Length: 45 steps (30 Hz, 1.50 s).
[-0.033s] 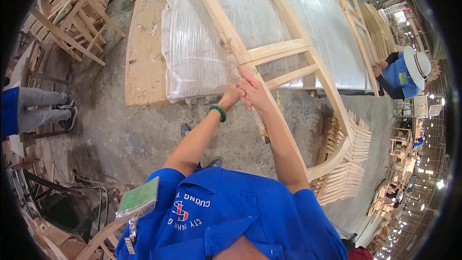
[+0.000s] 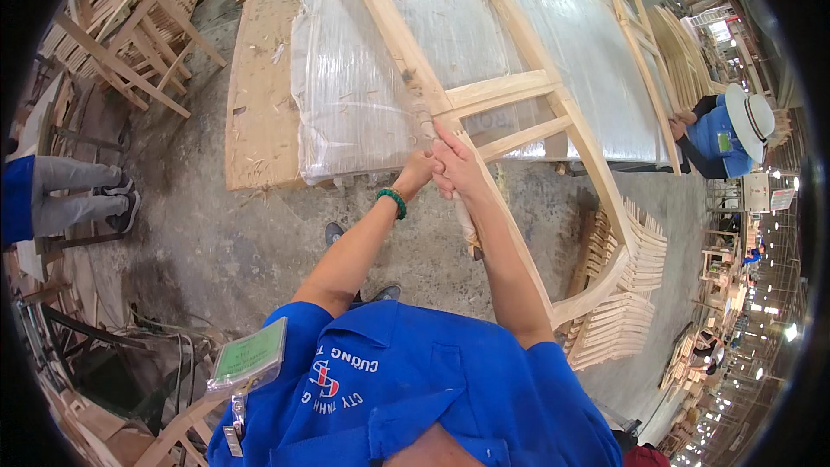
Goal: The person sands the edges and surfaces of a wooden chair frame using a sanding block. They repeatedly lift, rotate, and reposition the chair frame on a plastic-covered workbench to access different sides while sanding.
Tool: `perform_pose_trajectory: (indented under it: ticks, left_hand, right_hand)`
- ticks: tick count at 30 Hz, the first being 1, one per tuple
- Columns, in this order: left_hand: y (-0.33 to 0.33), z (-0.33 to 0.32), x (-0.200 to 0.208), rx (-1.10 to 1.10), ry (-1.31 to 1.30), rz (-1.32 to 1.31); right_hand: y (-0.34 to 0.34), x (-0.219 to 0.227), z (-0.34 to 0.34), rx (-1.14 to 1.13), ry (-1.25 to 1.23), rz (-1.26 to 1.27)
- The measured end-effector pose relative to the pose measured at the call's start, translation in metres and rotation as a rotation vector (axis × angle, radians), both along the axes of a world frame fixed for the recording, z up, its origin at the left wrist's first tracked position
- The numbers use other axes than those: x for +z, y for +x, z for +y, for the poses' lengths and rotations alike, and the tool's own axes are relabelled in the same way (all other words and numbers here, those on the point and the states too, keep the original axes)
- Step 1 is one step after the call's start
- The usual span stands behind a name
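A pale wooden chair frame (image 2: 510,85), with long side rails, crosspieces and a curved end, lies over a plastic-wrapped stack (image 2: 341,69). Along its near rail runs a slim stick-like tool (image 2: 468,229), wrapped in light material, with a darker lower end. My right hand (image 2: 458,164) is closed round this stick, its index finger stretched along it beside the rail. Just left of it, my left hand (image 2: 417,171), a green beaded bracelet at its wrist, is closed against the same stick; its fingertips are partly hidden. The stick's upper end is blurred against the rail.
A wooden board (image 2: 264,91) with shavings edges the stack. Curved wooden parts (image 2: 627,294) stand piled at the right. A co-worker in a white hat (image 2: 750,121) handles another frame (image 2: 648,52) across the stack. Another person's legs (image 2: 78,195) and wooden frames (image 2: 130,26) are at the left.
The stick's blurred upper end has shifted slightly along the rail. Both hands keep their grip in nearly the same place.
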State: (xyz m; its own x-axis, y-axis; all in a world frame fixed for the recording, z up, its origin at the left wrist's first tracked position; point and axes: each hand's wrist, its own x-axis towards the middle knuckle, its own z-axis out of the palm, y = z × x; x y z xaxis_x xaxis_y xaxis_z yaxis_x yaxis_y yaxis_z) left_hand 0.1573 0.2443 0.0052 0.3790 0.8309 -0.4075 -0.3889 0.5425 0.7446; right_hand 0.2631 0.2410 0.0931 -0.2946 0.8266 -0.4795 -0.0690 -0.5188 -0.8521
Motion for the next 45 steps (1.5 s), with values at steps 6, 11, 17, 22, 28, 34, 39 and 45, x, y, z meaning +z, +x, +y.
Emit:
perform_pose_trajectory:
  ticks: [6,11,17,22,28,34,39,45]
  left_hand:
    - [-0.013,0.023,-0.048,0.028,0.070,-0.328]
    - [0.008,0.011,-0.078,0.248,0.257,-0.242]
    - [0.021,0.012,-0.056,0.159,0.136,-0.262]
    - [-0.004,0.008,-0.049,0.077,0.192,0.015]
    - [0.011,0.012,-0.020,0.157,0.433,0.207]
    - [-0.002,0.016,-0.015,0.107,0.209,0.062]
    - [-0.004,0.014,-0.016,0.049,0.160,-0.004]
    - [0.011,0.004,-0.037,0.386,0.503,-0.117]
  right_hand:
    - [-0.025,0.007,0.015,-0.098,-0.107,0.215]
    - [-0.047,0.009,0.026,-0.175,-0.102,0.292]
    - [-0.029,-0.010,0.036,-0.220,-0.097,0.333]
    - [-0.027,-0.013,0.030,-0.100,-0.109,0.372]
    - [-0.014,-0.015,0.042,-0.090,-0.113,0.272]
    - [-0.009,-0.010,0.038,-0.031,-0.114,0.355]
    - [-0.018,0.000,0.031,-0.099,-0.160,0.256]
    - [-0.031,0.002,0.032,-0.198,-0.180,0.459]
